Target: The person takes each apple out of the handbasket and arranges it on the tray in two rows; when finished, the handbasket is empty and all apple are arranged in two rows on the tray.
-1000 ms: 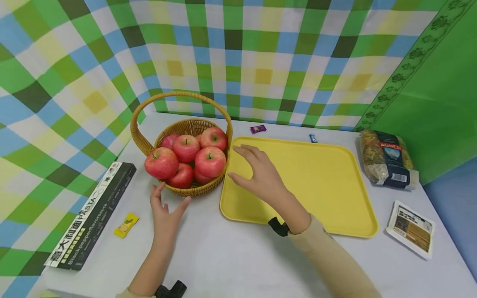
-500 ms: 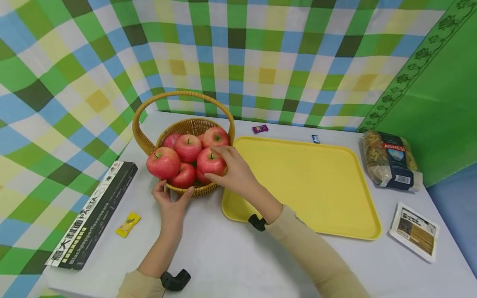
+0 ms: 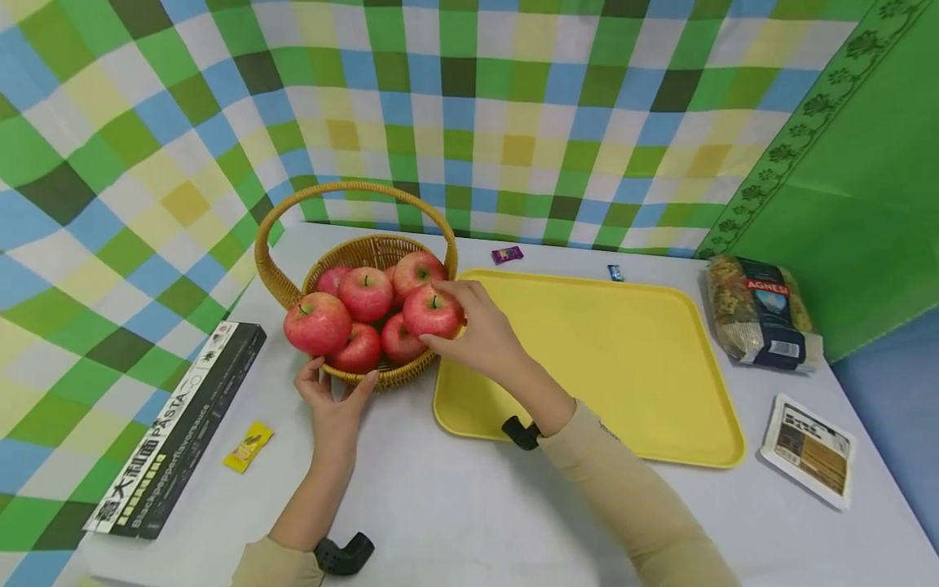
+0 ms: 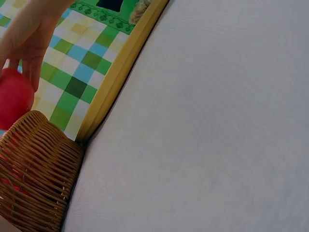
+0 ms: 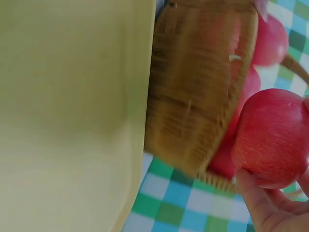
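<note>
My right hand [image 3: 487, 334] grips a red apple [image 3: 431, 311] with thumb and fingers, over the right rim of the wicker basket [image 3: 399, 377]. In the right wrist view that apple [image 5: 273, 140] is raised beside the basket's edge, with a fingertip against its underside. Several other apples [image 3: 319, 324] fill the basket, whose tall handle [image 3: 352, 187] arches over the back. At the front rim, my left hand [image 3: 336, 416] holds the basket between thumb and fingers. The left wrist view shows the basket's woven side [image 4: 43, 169]; the left fingers are mostly hidden there.
A yellow tray [image 3: 587, 367] lies right of the basket. A pasta bag [image 3: 763, 314] and a flat white pack [image 3: 809, 452] stand at the right. On the left lie a long black-and-white box [image 3: 179, 428] and a yellow packet [image 3: 249, 447]. Small purple [image 3: 507, 255] and blue wrapped pieces [image 3: 614, 273] lie behind the tray.
My right hand has reached left from over the tray, taken hold of the front-right apple and lifted it slightly rightward. My left hand has closed in on the basket's front rim.
</note>
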Demonstrator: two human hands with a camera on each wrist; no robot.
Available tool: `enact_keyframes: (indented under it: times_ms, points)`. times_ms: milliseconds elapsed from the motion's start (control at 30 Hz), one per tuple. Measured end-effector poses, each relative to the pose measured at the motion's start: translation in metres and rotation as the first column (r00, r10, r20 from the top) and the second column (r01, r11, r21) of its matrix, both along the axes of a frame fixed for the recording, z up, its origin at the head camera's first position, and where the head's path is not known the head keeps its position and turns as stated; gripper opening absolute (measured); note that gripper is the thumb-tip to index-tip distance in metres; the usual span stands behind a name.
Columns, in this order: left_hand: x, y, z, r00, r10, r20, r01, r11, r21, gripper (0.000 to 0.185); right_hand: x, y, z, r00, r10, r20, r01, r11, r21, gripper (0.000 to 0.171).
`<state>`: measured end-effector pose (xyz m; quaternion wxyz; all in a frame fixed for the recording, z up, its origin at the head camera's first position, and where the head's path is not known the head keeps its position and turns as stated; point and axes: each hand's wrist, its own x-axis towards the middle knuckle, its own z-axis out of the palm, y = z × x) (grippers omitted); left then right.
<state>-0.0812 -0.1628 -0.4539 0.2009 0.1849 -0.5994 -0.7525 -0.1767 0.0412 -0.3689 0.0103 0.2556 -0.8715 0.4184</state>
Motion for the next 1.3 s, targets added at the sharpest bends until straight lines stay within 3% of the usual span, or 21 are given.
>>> enact_keyframes:
  times_ms: [133,300,533,733,933,1067,1200,1300]
  points:
    - [0.000,0.001,0.000,1.000,0.002,-0.004,-0.002,1.000,0.015,0.069,-0.012,0.026,-0.001,0.999,-0.050,0.001,0.050,0.999,-0.015,0.068]
    - [0.000,0.001,0.000,1.000,0.006,-0.004,-0.006,1.000,0.017,0.070,-0.039,0.050,-0.013,0.988,-0.141,0.056,0.139,0.989,0.041,0.069]
    - [0.001,-0.001,0.002,1.000,0.000,0.014,0.000,0.999,0.032,0.069,-0.073,0.059,-0.039,0.968,-0.197,0.154,0.188,0.979,0.075,0.066]
    - [0.002,0.000,0.002,1.000,-0.004,0.029,0.003,1.000,0.024,0.070,-0.088,0.057,-0.058,0.966,-0.204,0.157,0.197,0.979,0.058,0.066]
    - [0.002,0.000,0.001,0.999,-0.001,0.032,0.001,1.000,0.013,0.070,-0.090,0.054,-0.064,0.964,-0.198,0.180,0.191,0.980,0.055,0.066]
    - [0.002,-0.001,0.001,0.999,-0.002,0.039,0.001,1.000,0.021,0.071,-0.085,0.054,-0.058,0.970,-0.188,0.156,0.175,0.980,0.094,0.068]
    - [0.002,-0.001,0.001,0.999,-0.005,0.040,0.003,1.000,0.029,0.072,-0.070,0.051,-0.034,0.983,-0.174,0.054,0.165,0.976,0.141,0.067]
    - [0.001,0.000,0.000,0.999,-0.007,0.035,0.006,1.000,0.029,0.071,-0.051,0.040,-0.009,0.991,-0.132,-0.002,0.132,0.984,0.121,0.063]
